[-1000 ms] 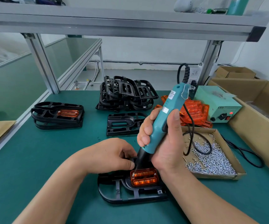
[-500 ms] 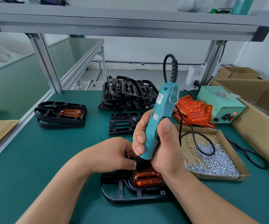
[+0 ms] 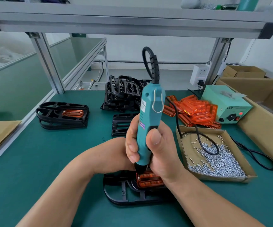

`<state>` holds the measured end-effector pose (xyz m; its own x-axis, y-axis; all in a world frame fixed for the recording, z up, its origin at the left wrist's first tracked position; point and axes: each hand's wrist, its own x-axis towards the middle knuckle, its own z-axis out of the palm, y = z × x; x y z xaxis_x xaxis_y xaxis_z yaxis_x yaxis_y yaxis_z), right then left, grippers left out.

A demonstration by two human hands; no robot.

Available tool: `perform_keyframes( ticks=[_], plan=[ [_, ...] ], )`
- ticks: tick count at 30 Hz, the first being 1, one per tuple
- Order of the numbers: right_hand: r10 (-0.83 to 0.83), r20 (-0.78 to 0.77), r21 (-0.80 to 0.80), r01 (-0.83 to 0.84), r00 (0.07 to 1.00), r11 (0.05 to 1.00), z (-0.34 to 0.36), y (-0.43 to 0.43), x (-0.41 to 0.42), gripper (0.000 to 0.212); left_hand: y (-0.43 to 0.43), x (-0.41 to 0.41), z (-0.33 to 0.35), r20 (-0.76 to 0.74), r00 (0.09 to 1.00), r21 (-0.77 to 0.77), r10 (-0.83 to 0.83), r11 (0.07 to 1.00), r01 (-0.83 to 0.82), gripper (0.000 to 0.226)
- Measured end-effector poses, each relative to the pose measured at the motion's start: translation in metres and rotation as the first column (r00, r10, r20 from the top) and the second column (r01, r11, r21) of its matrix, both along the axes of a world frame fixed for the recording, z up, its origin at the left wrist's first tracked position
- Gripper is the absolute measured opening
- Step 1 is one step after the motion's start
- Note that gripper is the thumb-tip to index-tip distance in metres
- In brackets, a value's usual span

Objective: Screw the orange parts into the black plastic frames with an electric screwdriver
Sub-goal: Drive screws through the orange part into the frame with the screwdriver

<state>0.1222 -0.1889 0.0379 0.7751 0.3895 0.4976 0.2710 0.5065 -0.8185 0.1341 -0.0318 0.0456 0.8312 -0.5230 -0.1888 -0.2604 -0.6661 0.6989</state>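
A black plastic frame point(image 3: 124, 193) lies on the green mat near me, with an orange part point(image 3: 149, 180) seated in it. My right hand point(image 3: 153, 148) grips the teal electric screwdriver point(image 3: 148, 122), which stands almost upright with its tip at the orange part's far left corner. My left hand point(image 3: 111, 154) rests on the frame's far edge beside the tip; its fingers are hidden behind the right hand and the tool.
A cardboard tray of silver screws point(image 3: 217, 159) sits to the right, with the tool's cable looping over it. Behind it lie loose orange parts point(image 3: 196, 110) and a green power box point(image 3: 225, 105). Black frames point(image 3: 124, 94) are piled behind; finished frames point(image 3: 62, 114) are stacked at left.
The screwdriver has swung from leaning right to nearly upright, its tip staying at the orange part. My left hand has stayed on the frame.
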Motion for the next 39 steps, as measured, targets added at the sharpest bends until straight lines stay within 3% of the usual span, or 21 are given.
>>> perform_keyframes(
  ticks=[2, 8, 15, 23, 27, 34, 39],
  plan=[
    [-0.005, 0.007, -0.02, 0.005, 1.0, 1.0, 0.0, 0.003, 0.0, 0.066, 0.0, 0.0, 0.0, 0.028, 0.999, -0.005, 0.021, 1.0, -0.021, 0.028],
    [-0.025, -0.014, 0.005, 0.025, 1.0, 1.0, -0.003, 0.001, 0.001, 0.06, -0.001, 0.002, -0.001, 0.01, 1.0, 0.03, -0.013, 0.999, 0.013, 0.016],
    [-0.04, -0.021, -0.014, 0.04, 0.999, 0.999, -0.004, 0.001, 0.002, 0.062, -0.001, 0.002, 0.002, -0.008, 1.0, 0.022, -0.023, 0.999, 0.023, 0.028],
    [0.059, -0.011, -0.032, -0.059, 0.998, 0.998, -0.003, 0.005, 0.002, 0.074, -0.003, -0.002, 0.008, -0.009, 0.999, 0.004, -0.034, 0.999, 0.034, 0.033],
    [0.02, -0.029, -0.011, -0.02, 0.999, 1.0, -0.003, 0.004, 0.002, 0.068, -0.002, -0.001, 0.006, -0.003, 1.0, 0.055, 0.0, 0.998, 0.0, 0.008],
    [-0.114, -0.001, -0.027, 0.114, 0.993, 0.993, -0.002, 0.003, -0.002, 0.069, -0.003, -0.001, 0.004, 0.084, 0.996, 0.068, 0.02, 0.997, -0.026, 0.018],
    [-0.14, 0.017, -0.04, 0.141, 0.99, 0.989, -0.001, 0.0, -0.004, 0.071, -0.007, -0.005, -0.001, 0.142, 0.989, 0.122, 0.036, 0.991, -0.054, 0.012]
  ],
)
